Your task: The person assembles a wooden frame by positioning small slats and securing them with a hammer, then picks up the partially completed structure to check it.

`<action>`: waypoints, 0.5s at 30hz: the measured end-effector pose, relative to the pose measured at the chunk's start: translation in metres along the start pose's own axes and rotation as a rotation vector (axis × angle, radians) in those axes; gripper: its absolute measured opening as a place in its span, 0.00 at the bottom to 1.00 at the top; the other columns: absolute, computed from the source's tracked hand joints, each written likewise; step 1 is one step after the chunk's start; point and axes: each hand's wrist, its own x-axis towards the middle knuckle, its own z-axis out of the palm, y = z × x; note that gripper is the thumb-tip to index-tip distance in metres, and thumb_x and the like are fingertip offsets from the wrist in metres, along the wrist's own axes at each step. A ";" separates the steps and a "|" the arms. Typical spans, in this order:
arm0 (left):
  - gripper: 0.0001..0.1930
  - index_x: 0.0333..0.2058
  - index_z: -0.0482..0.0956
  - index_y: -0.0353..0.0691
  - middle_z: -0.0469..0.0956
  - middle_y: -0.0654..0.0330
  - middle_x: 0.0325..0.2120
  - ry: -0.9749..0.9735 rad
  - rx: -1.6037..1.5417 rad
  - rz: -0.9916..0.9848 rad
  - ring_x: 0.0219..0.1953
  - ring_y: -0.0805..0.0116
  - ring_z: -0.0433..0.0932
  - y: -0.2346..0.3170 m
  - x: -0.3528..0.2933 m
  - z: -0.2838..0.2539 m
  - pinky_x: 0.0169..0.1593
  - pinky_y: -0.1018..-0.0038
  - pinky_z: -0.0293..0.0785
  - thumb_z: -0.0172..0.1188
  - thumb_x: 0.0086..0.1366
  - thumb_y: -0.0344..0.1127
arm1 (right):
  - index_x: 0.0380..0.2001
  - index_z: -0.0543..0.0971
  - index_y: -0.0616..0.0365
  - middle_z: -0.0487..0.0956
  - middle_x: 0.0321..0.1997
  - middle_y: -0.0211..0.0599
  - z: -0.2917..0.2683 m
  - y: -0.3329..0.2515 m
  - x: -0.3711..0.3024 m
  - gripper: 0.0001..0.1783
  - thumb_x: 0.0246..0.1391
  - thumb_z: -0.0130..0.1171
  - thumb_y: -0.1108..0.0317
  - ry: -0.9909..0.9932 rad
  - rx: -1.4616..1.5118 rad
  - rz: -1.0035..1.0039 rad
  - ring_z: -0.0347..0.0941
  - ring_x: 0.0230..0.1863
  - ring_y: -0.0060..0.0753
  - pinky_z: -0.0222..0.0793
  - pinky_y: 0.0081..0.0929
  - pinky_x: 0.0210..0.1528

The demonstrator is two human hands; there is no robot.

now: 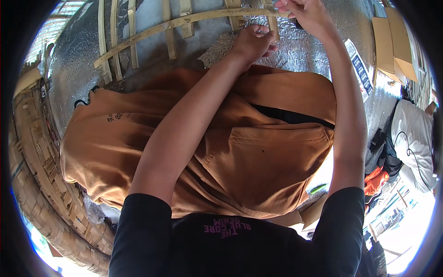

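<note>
A large brown garment (272,171) with a patch pocket and a dark opening is spread out below my hands. My left hand (254,44) is above the garment's far edge, its fingers curled in; whatever they may hold is hidden. Farther up and to the right, my right hand (307,17) has its fingertips pinched together at the right end of a long thin wooden strip (184,20). Too little shows to tell whether the fingers grip the strip or something small beside it.
Silvery foil sheeting (300,51) lies behind the garment, with several upright wooden slats (168,39) across it. Woven bamboo (41,184) curves along the left. Cardboard (392,44) and a white pillow-like bundle (413,138) with a black cord are at the right, near an orange cloth (376,181).
</note>
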 end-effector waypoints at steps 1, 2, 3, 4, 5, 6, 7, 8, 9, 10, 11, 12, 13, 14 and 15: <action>0.24 0.60 0.66 0.29 0.79 0.49 0.49 -0.029 -0.006 -0.002 0.42 0.63 0.85 0.001 -0.001 0.001 0.41 0.70 0.81 0.57 0.73 0.39 | 0.41 0.82 0.65 0.84 0.33 0.36 0.000 0.001 -0.001 0.09 0.65 0.58 0.70 -0.003 -0.001 -0.001 0.80 0.35 0.23 0.76 0.25 0.37; 0.24 0.60 0.66 0.29 0.79 0.49 0.49 -0.027 -0.010 -0.001 0.42 0.63 0.85 0.002 -0.002 0.001 0.41 0.70 0.81 0.57 0.73 0.39 | 0.41 0.81 0.65 0.85 0.34 0.37 0.001 0.001 -0.002 0.08 0.66 0.57 0.71 -0.018 0.046 -0.038 0.81 0.35 0.24 0.77 0.26 0.37; 0.25 0.61 0.65 0.30 0.78 0.49 0.50 -0.007 -0.029 0.002 0.42 0.63 0.85 0.003 -0.004 0.002 0.41 0.70 0.81 0.57 0.72 0.39 | 0.41 0.80 0.66 0.85 0.34 0.39 0.001 0.002 -0.002 0.07 0.66 0.56 0.73 -0.032 0.093 -0.075 0.82 0.36 0.26 0.78 0.26 0.37; 0.26 0.62 0.64 0.31 0.78 0.48 0.50 0.015 -0.046 0.007 0.42 0.63 0.85 0.004 -0.005 0.002 0.41 0.70 0.81 0.57 0.72 0.39 | 0.41 0.80 0.66 0.85 0.34 0.39 0.002 0.000 -0.002 0.07 0.66 0.56 0.73 -0.037 0.094 -0.078 0.82 0.36 0.26 0.78 0.26 0.37; 0.26 0.62 0.64 0.31 0.78 0.48 0.50 0.021 -0.048 0.008 0.42 0.63 0.85 0.003 -0.004 0.000 0.41 0.70 0.81 0.57 0.72 0.39 | 0.40 0.78 0.66 0.85 0.34 0.40 0.003 -0.002 -0.003 0.06 0.66 0.55 0.74 -0.072 0.126 -0.001 0.82 0.36 0.27 0.78 0.27 0.37; 0.26 0.62 0.63 0.31 0.78 0.48 0.50 0.003 -0.054 0.021 0.42 0.63 0.85 0.003 -0.004 -0.001 0.41 0.70 0.81 0.57 0.72 0.39 | 0.39 0.77 0.66 0.85 0.34 0.41 0.004 -0.005 -0.002 0.05 0.65 0.55 0.75 -0.107 0.157 0.077 0.83 0.37 0.28 0.79 0.28 0.37; 0.27 0.63 0.62 0.31 0.77 0.48 0.51 -0.019 -0.060 0.034 0.42 0.63 0.85 0.002 -0.003 0.000 0.41 0.70 0.81 0.57 0.72 0.39 | 0.39 0.77 0.66 0.85 0.34 0.41 0.005 0.000 0.000 0.05 0.65 0.55 0.75 -0.110 0.155 0.076 0.83 0.37 0.28 0.79 0.28 0.37; 0.27 0.63 0.62 0.31 0.77 0.48 0.51 -0.017 -0.062 0.036 0.42 0.63 0.85 0.001 -0.002 0.000 0.41 0.70 0.81 0.57 0.72 0.39 | 0.37 0.77 0.66 0.85 0.34 0.42 0.007 0.006 0.002 0.03 0.65 0.55 0.76 -0.121 0.143 0.045 0.83 0.36 0.28 0.80 0.28 0.37; 0.27 0.63 0.62 0.31 0.77 0.48 0.51 -0.019 -0.063 0.038 0.42 0.63 0.85 0.000 -0.002 0.001 0.41 0.70 0.81 0.57 0.72 0.39 | 0.35 0.76 0.66 0.84 0.33 0.42 0.008 0.011 0.004 0.03 0.64 0.55 0.78 -0.131 0.132 0.014 0.83 0.36 0.28 0.80 0.29 0.36; 0.27 0.63 0.62 0.31 0.77 0.48 0.51 -0.019 -0.063 0.038 0.42 0.63 0.85 -0.001 -0.002 0.001 0.41 0.70 0.81 0.57 0.72 0.39 | 0.35 0.76 0.66 0.84 0.33 0.42 0.009 0.013 0.005 0.03 0.64 0.55 0.78 -0.135 0.132 0.012 0.83 0.36 0.28 0.80 0.29 0.36; 0.27 0.63 0.62 0.31 0.77 0.48 0.51 -0.016 -0.065 0.038 0.42 0.63 0.85 -0.001 -0.002 0.000 0.41 0.70 0.81 0.57 0.72 0.39 | 0.35 0.77 0.66 0.84 0.32 0.42 0.009 0.014 0.006 0.02 0.63 0.56 0.78 -0.127 0.073 -0.032 0.83 0.35 0.29 0.81 0.29 0.35; 0.27 0.63 0.62 0.30 0.77 0.47 0.52 -0.015 -0.056 0.040 0.42 0.63 0.85 -0.002 -0.002 0.000 0.41 0.70 0.81 0.57 0.72 0.38 | 0.34 0.77 0.67 0.84 0.31 0.42 0.010 0.015 0.007 0.02 0.62 0.56 0.79 -0.119 0.014 -0.077 0.83 0.34 0.29 0.81 0.29 0.35; 0.27 0.63 0.62 0.30 0.77 0.47 0.52 -0.017 -0.047 0.043 0.42 0.63 0.85 -0.002 -0.001 0.001 0.41 0.70 0.81 0.57 0.72 0.38 | 0.34 0.77 0.67 0.84 0.31 0.42 0.010 0.019 0.007 0.02 0.62 0.56 0.79 -0.120 0.013 -0.077 0.83 0.34 0.29 0.81 0.29 0.35; 0.27 0.63 0.62 0.30 0.77 0.47 0.52 -0.018 -0.049 0.043 0.42 0.63 0.85 -0.002 -0.002 0.003 0.41 0.70 0.81 0.57 0.72 0.38 | 0.34 0.77 0.67 0.84 0.30 0.43 0.011 0.023 0.007 0.02 0.62 0.57 0.79 -0.118 0.042 -0.114 0.83 0.34 0.29 0.80 0.28 0.34; 0.27 0.63 0.62 0.29 0.77 0.47 0.52 -0.022 -0.034 0.047 0.42 0.63 0.85 -0.002 -0.002 0.005 0.41 0.70 0.81 0.57 0.72 0.38 | 0.33 0.77 0.68 0.84 0.30 0.43 0.012 0.026 0.007 0.03 0.62 0.57 0.79 -0.115 0.071 -0.151 0.83 0.34 0.29 0.80 0.28 0.34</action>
